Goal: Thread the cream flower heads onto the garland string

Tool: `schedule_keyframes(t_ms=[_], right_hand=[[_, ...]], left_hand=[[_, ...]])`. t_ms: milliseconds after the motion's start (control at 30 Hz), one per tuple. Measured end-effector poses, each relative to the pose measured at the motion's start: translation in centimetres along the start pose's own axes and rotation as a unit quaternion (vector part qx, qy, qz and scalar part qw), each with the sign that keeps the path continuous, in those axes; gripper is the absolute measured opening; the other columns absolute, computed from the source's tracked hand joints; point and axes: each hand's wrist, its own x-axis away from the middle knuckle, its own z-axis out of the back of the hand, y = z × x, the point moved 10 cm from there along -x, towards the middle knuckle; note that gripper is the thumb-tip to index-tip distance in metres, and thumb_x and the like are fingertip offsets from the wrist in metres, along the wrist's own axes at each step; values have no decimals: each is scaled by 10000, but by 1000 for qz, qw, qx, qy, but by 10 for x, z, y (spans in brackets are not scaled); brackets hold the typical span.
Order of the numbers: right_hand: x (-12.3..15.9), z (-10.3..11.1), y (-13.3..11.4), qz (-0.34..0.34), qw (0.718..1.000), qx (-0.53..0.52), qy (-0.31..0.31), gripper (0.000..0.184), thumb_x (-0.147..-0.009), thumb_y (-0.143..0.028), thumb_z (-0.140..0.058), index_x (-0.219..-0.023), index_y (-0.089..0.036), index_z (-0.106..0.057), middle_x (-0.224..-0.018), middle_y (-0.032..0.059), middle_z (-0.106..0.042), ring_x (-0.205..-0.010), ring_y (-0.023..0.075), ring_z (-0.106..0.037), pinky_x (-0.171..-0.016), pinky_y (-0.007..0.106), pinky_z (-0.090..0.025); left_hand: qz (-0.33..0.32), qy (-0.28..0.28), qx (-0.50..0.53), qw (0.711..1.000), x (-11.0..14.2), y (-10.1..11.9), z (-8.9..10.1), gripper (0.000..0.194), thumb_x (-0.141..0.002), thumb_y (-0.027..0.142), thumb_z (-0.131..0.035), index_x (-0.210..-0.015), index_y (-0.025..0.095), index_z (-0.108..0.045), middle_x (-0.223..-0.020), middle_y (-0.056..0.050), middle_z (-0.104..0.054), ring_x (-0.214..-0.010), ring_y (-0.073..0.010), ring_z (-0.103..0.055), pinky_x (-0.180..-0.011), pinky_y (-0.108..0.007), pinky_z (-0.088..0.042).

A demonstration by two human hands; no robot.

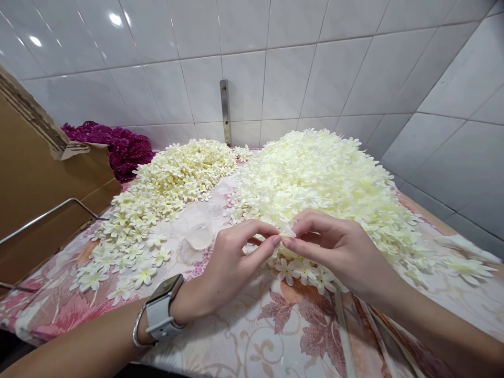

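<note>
Between my two hands, above the near edge of the right-hand pile, is a small white artificial flower. My left hand, with a watch on its wrist, pinches it between thumb and fingertips. From the other side my right hand pinches it too, the fingertips of both hands nearly meeting. Part of the flower is hidden by the fingers. Behind them rises a large heap of loose white-yellow flowers. To the left lies a second, lower pile of cream flowers, with single blossoms spreading toward the front.
A patterned tablecloth covers the table. Clear round plastic pieces lie between the piles. At left stand a cardboard box and a bent metal rod; purple flowers sit behind. A tiled wall closes the back.
</note>
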Motion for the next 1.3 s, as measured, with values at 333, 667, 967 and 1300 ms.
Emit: schedule_keyframes(t_ms=[333, 667, 967, 1300], right_hand=[[-1, 18, 3, -28, 998, 30, 51, 214, -784, -419, -635, -702, -221, -621, -785, 25, -589, -741, 169, -550, -639, 282, -448], [3, 13, 2, -15, 996, 63, 55, 109, -859, -330, -534, -930, -263, -582, -862, 18, -613, -821, 176, -597, -656, 277, -474], [5, 11, 8, -29, 997, 55, 55, 344, -807, -387, -608, -1107, -280, -480, -792, 18, -649, -703, 190, -615, -584, 301, -485], [4, 9, 26, -119, 980, -151, 54, 511, -608, -336, -809, -943, -268, -429, -711, -45, -629, -649, 144, -614, -530, 216, -470]], left_hand=[[100, 59, 34, 993, -6, -27, 14, 72, -784, 228, -633, -782, 182, -578, -767, 6, -610, -717, -131, -588, -607, -226, -473], [64, 37, 58, 996, -2, -14, 7, 108, -810, 281, -637, -886, 207, -615, -846, 5, -621, -770, -123, -577, -671, -224, -464], [84, 7, 62, 995, -3, -20, 0, 178, -823, 314, -622, -966, 209, -619, -930, -14, -638, -799, -133, -582, -665, -227, -474], [63, -6, 73, 995, -1, -14, -3, 120, -826, 313, -625, -818, 194, -644, -802, 4, -646, -760, -128, -608, -659, -221, -474]])
